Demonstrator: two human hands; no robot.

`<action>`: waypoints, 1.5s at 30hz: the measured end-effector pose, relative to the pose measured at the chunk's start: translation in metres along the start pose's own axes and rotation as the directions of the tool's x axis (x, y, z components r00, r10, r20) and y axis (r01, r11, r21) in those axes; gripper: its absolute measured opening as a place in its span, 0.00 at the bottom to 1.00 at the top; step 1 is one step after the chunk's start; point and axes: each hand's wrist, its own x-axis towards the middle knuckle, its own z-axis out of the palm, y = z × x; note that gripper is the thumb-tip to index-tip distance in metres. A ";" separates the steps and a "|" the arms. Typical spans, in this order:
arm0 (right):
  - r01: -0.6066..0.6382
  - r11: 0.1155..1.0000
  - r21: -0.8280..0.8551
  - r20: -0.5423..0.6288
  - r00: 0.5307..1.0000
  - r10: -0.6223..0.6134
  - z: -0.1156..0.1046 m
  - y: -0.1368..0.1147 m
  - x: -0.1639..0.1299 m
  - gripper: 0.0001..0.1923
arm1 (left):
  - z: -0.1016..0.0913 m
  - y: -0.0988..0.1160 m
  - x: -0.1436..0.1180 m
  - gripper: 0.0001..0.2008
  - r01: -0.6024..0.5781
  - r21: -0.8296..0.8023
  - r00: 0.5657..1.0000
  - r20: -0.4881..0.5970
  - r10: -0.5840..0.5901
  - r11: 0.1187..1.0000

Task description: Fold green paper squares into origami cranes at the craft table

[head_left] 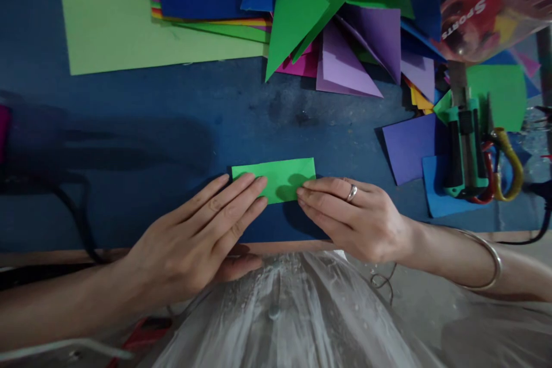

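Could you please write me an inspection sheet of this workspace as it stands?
Surface: blue table, worn patch mid-top.
Job's things: folded green paper, flat under both hands.
Clutter: coloured paper pile, light green sheet, cutter, scissors, plastic bag.
Hands: left hand and right hand, fingers flat on the paper's near edge.
Cables: black cable at left.
Surroundings: nothing seen.
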 end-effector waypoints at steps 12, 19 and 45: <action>0.009 1.000 -0.007 -0.004 1.000 -0.009 0.002 0.001 -0.003 0.08 | -0.002 0.001 -0.015 0.24 0.089 -0.015 0.996 0.008 -0.088 0.996; 0.002 1.000 -0.019 0.002 1.000 -0.002 0.002 0.001 -0.004 0.07 | -0.008 0.002 -0.019 0.23 0.105 -0.010 0.994 0.033 -0.104 0.994; 0.021 0.998 -0.067 -0.013 1.000 -0.022 0.005 0.004 0.000 0.08 | -0.025 -0.024 0.035 0.13 0.285 0.069 0.958 -0.033 -0.284 0.956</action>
